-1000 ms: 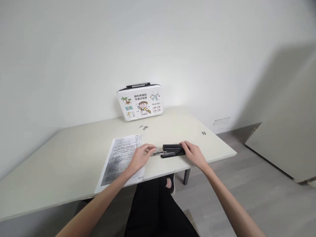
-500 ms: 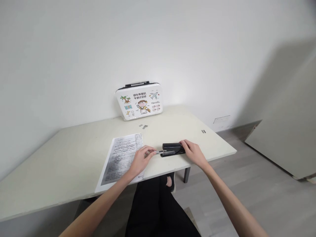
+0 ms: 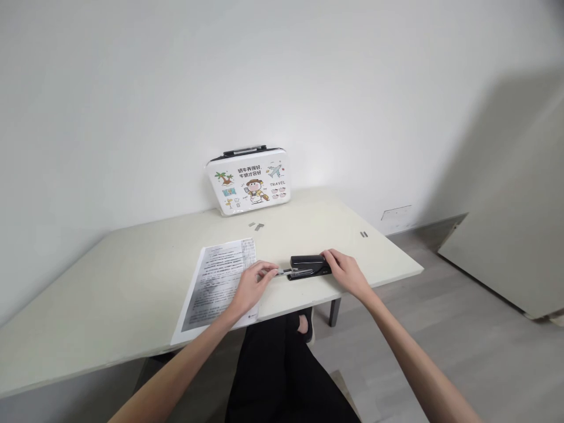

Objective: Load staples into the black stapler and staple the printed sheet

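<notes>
A black stapler (image 3: 308,262) lies on the table near its front edge, its jaws apart and pointing left. My right hand (image 3: 346,271) is closed around its rear end. At the front, my left hand (image 3: 254,286) pinches a slim grey piece (image 3: 282,271) that sticks out of the stapler's jaw end. Whether this piece is the staple tray or a strip of staples, I cannot tell. Printed sheets of paper (image 3: 211,288) lie under and left of my left hand, the lower right part covered by my forearm.
Small grey staple strips (image 3: 259,227) lie on the table (image 3: 123,282) beyond the paper. Two more strips (image 3: 363,234) are near its right edge. A white cartoon-printed case (image 3: 251,182) stands against the wall (image 3: 132,117). A pale panel (image 3: 515,235) stands at the right.
</notes>
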{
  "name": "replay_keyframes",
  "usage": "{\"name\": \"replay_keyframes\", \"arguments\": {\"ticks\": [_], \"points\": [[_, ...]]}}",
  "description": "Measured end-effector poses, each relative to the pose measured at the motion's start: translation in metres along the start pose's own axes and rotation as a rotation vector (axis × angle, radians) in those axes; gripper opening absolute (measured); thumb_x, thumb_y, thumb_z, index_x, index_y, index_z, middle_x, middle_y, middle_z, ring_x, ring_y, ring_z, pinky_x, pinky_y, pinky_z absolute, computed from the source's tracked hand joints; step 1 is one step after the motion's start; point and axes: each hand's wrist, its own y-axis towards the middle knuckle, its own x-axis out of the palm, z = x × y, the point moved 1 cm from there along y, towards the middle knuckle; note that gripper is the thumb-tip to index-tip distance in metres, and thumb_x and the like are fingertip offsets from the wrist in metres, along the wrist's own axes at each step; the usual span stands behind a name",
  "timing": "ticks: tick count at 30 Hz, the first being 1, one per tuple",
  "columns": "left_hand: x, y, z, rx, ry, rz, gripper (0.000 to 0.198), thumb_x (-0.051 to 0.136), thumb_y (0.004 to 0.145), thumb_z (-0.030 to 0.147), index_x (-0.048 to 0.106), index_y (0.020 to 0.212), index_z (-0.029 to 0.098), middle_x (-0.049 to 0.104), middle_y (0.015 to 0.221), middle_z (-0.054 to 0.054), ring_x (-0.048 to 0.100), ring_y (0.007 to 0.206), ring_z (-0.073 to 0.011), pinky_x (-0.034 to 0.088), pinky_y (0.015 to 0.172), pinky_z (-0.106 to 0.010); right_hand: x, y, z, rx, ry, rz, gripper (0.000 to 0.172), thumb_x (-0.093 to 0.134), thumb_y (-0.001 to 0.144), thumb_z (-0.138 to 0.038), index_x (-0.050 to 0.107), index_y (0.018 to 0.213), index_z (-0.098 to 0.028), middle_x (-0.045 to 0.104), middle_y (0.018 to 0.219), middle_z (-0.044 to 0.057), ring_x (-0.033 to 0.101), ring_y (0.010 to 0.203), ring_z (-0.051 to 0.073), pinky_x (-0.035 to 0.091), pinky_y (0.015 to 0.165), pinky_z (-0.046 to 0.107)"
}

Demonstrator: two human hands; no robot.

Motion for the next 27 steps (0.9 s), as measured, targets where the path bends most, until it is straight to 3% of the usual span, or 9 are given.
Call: {"name": "replay_keyframes", "arguments": {"ticks": [18, 27], "points": [[0.0002, 0.0003, -0.0011, 0.004, 0.001, 0.011, 0.012, 0.07, 0.093, 0.034, 0.078, 0.095, 0.025, 0.079, 0.1, -0.005, 0.071, 0.09, -0.0233, 0.053, 0.088, -0.034, 0.0011, 0.0009, -0.0005, -0.01, -0.006, 0.003, 0.048, 0.035, 0.106, -0.055, 0.071, 0.094, -0.024, 0.079, 0.095, 0.006, 0.071, 0.089, 0.025, 0.049, 0.083, 0.032], [-0.0007, 0.001, 0.0005, -0.009, 0.032, -0.039, 0.023, 0.073, 0.089, 0.048, 0.08, 0.097, 0.027, 0.078, 0.098, -0.005, 0.068, 0.088, -0.0261, 0.052, 0.086, -0.036, -0.0008, -0.0004, -0.0051, -0.017, -0.009, 0.01, 0.048, 0.036, 0.106, -0.055, 0.07, 0.091, -0.025, 0.079, 0.092, 0.006, 0.071, 0.087, 0.025, 0.049, 0.08, 0.031]]}}
